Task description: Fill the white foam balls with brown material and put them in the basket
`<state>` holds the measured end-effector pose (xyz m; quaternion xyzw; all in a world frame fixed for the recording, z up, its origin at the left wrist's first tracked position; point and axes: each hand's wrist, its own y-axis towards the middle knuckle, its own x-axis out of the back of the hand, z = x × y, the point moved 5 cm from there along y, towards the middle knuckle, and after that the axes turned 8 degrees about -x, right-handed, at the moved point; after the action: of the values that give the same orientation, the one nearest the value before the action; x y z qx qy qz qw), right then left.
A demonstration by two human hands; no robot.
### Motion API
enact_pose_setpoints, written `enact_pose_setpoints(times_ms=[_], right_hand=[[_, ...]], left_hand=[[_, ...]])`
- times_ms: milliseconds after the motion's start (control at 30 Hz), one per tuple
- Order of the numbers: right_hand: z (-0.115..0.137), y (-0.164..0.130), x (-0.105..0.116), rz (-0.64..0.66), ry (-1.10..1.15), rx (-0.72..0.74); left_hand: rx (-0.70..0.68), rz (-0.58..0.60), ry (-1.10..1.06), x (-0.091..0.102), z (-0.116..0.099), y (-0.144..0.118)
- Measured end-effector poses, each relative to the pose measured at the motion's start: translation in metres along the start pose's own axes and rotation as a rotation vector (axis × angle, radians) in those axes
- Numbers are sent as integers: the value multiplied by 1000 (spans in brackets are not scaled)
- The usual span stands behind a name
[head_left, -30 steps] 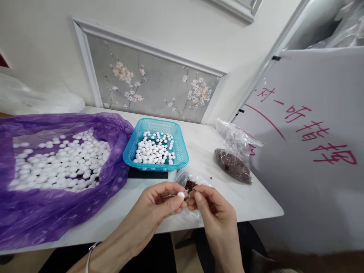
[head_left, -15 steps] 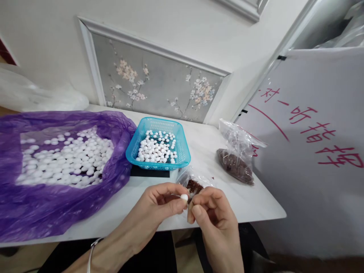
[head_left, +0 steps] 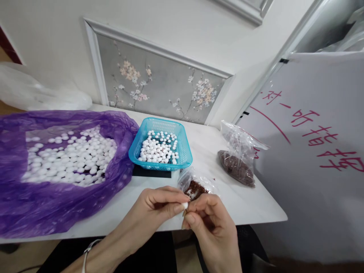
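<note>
Bead pinched between both hands at the counter's near edge.
Left hand point(head_left: 155, 206) grips the white bead point(head_left: 185, 205); right hand point(head_left: 209, 218), fingertips pinched, meets it from the right, touching.

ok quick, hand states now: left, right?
Left hand: closed, pinching a small white bead.
Right hand: fingers curled at the bead; cannot tell if it holds anything.
</note>
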<state>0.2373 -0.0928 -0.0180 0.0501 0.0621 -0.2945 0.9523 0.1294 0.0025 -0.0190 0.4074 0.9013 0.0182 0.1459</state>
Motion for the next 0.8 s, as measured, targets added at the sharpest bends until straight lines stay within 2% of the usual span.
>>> enact_pose_setpoints(times_ms=[233, 600, 700, 800], right_hand=[[2, -2, -2, 25, -82, 20], [-1, -1, -4, 20, -10, -33], [-3, 0, -5, 55, -9, -51], [-5, 0, -8, 106, 16, -86]], left_hand=[[7, 4, 28, 1, -4, -3], [1, 20, 13, 1, -6, -8], [16, -11, 21, 4, -8, -7], [-38, -8, 0, 5, -10, -6]])
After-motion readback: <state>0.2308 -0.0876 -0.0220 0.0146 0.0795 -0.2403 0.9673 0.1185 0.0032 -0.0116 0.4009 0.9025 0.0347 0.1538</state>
